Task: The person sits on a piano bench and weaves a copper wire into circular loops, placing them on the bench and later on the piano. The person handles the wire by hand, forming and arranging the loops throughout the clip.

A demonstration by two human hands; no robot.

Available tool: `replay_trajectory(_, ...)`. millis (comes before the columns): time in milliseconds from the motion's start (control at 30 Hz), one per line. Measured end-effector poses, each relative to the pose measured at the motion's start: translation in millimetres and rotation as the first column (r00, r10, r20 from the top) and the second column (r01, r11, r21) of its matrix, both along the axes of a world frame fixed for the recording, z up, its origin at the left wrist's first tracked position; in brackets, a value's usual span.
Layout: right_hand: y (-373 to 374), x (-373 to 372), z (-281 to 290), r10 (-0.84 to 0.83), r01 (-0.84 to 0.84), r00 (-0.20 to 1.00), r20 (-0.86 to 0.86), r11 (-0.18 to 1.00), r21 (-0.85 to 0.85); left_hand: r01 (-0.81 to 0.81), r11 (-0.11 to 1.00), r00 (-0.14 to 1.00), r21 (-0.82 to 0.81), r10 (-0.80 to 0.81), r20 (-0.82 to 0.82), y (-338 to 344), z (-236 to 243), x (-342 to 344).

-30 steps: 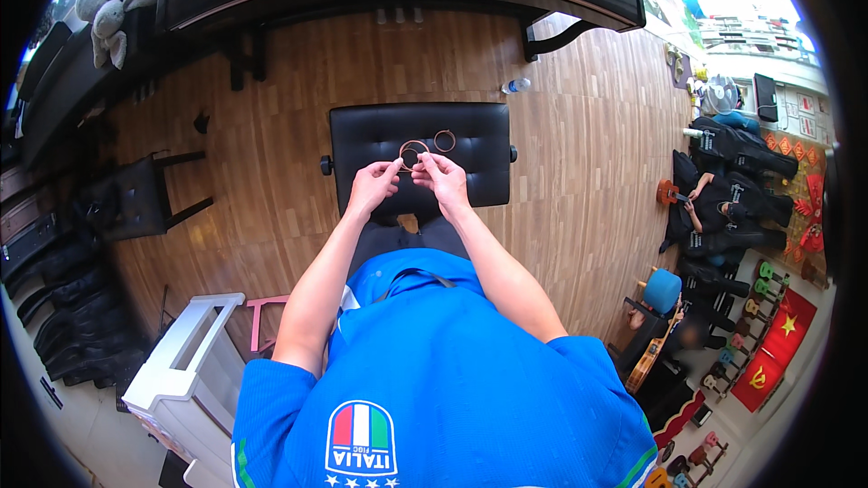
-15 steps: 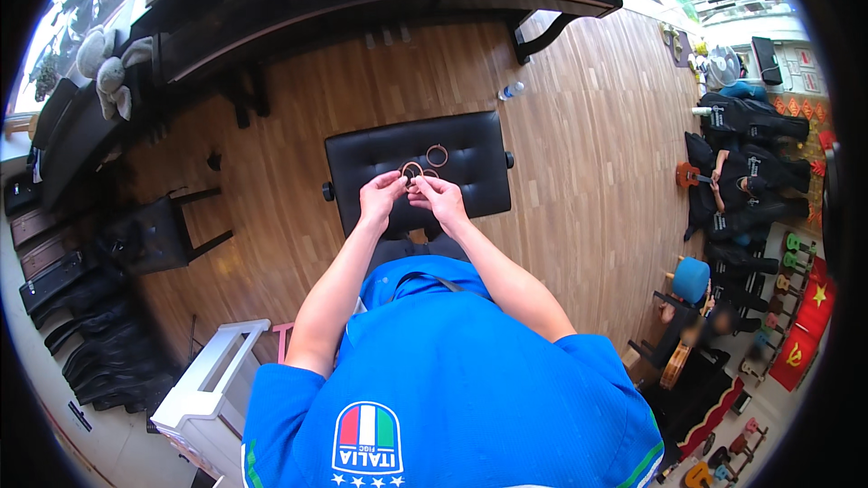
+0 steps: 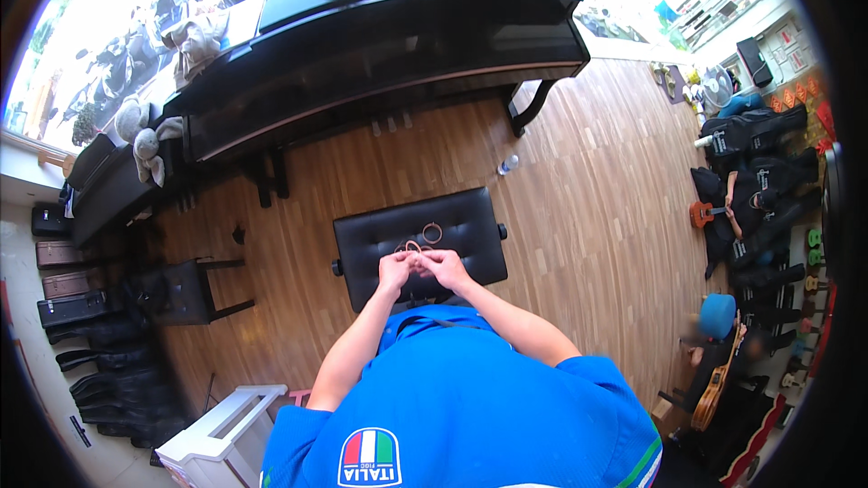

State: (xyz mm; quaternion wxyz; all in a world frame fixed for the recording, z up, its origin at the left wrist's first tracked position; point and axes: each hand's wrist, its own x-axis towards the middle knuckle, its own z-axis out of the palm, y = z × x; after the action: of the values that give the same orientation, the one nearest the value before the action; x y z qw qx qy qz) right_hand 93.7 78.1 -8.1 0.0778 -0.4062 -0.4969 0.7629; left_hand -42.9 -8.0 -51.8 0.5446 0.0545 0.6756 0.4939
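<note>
Over black bench (image 3: 470, 258), left hand (image 3: 395, 267) and right hand (image 3: 445, 264) both pinching one rubber band (image 3: 412, 247), one loose band (image 3: 432, 233) beside.

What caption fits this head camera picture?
Both hands, left hand and right hand, pinch small rings over a black padded bench.

Left hand (image 3: 395, 267), right hand (image 3: 445, 265): fingertips pinched together, touching; forearms converging.
</note>
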Motion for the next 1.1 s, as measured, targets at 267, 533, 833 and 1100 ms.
replay_trajectory(267, 8.5, 6.4, 1.9, -0.041, 0.034, 0.998, -0.052, 0.991, -0.132, -0.072, 0.997, 0.997, -0.012, 0.072, -0.006, 11.0, 38.0, 15.4)
replay_trajectory(533, 21.4, 12.3, 5.0, -0.187, 0.185, 0.982, 0.023, 0.936, -0.299, 0.031, 0.948, 0.805, 0.318, -0.212, 0.554, -13.0, 41.4, -18.0)
replay_trajectory(833, 6.3, 1.4, 3.2, -0.070, 0.070, 0.992, 0.103, 0.998, 0.005, -0.117, 0.968, 0.960, 0.222, 0.053, 0.275, -12.0, 39.3, -11.6)
replay_trajectory(1100, 17.8, -1.4, 15.1, -0.117, -0.094, 0.938, 0.325, 0.820, 0.565, 0.029, 0.944, 0.978, 0.328, -0.094, 0.186, -1.0, 63.1, -14.6)
